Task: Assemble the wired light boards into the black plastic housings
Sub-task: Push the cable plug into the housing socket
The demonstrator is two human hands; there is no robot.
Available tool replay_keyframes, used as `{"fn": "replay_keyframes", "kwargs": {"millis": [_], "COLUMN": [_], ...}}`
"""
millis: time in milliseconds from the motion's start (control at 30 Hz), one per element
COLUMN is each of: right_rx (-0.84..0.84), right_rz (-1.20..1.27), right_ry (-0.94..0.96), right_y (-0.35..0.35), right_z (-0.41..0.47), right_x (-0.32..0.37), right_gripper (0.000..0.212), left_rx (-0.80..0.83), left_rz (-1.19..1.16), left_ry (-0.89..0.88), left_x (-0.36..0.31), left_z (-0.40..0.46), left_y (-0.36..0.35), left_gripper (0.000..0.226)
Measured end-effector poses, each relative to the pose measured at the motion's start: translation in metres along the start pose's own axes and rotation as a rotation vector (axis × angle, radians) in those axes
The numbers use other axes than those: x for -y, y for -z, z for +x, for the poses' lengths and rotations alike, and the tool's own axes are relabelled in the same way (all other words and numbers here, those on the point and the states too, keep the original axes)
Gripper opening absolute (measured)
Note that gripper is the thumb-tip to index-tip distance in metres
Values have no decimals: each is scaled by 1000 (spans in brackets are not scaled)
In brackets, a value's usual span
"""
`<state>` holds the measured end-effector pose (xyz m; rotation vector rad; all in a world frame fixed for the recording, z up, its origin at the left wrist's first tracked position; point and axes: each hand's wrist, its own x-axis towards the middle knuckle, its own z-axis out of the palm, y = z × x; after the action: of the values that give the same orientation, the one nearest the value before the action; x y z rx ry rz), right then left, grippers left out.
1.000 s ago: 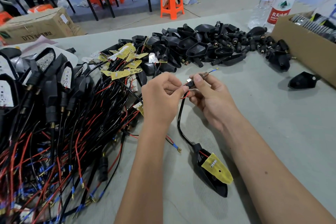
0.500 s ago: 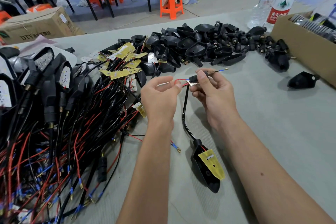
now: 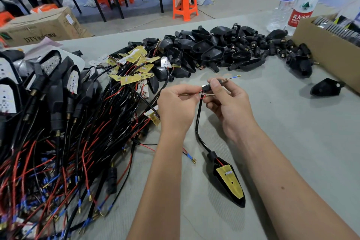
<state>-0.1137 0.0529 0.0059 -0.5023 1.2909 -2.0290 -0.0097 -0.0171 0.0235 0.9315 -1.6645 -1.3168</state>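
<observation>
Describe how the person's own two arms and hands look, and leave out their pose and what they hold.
Both forearms are bare as far as the picture's bottom edge, with no sleeve in view. The left hand and right hand wear no gloves, and no ring, watch or wristband shows. Fingernails look short and unpainted. A small dark mole sits on the right forearm.

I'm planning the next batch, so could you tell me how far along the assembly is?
Done: finished units piled at left. In hand: left hand pinches the red wire, right hand grips the black sleeve; its yellow board sits in a housing. Left: loose wired boards and empty housings.
</observation>
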Motion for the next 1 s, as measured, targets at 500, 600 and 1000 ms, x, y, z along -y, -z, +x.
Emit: {"fn": "replay_keyframes", "kwargs": {"millis": [500,600,1000], "right_rx": [-53,-45,-60], "right_rz": [24,25,60], "right_ry": [98,97,87], "right_y": [6,8,6], "right_z": [5,6,5], "right_x": [-1,0,-1], "right_gripper": [12,16,6], "left_rx": [-205,-120,-167], "left_rz": [40,32,35], "left_ry": [-150,-193,-134], "left_x": [-5,-3,0], "left_z": [-10,-5,-11], "left_y": [-19,-13,-24], "left_gripper": [10,11,9]}}
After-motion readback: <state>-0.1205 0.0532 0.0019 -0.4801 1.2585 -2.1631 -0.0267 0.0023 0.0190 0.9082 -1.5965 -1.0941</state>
